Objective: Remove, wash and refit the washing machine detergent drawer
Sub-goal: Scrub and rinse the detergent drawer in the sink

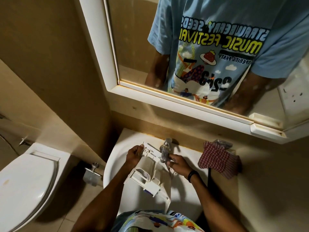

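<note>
A white-framed mirror (133,39) fills the top of the view. It reflects a person's light blue T-shirt (225,22). The print is reversed in the glass and reads "STRAWBERRY SEEDS MUSIC FESTIVAL", with "OPENING PARTY" on a dark band beneath. The large digits lower down are too stylised to read for certain.

A white toilet (28,178) with its lid down stands at lower left against beige tiled walls. A chrome fitting (92,171) sticks out of the wall between the toilet and the sink.

The white sink (117,164) sits below the mirror. The drawer (148,166) is out of the machine and held over the basin. It is tilted, with its far end up under the tap (165,148) and its front panel low, toward the person. Its white compartments face up, and a small white insert sits near the front. No writing on it can be read.

A red-and-white checked cloth (217,158) lies on the ledge to the right of the tap, with part of it hanging over the edge.

The left hand (134,154) is clenched around the drawer's far left corner. The right hand (178,164) lies at the drawer's right edge, just under the tap spout, with its fingers (170,156) bent. I cannot tell whether it grasps the drawer, the tap or nothing. A black wristband (192,175) circles that wrist.
</note>
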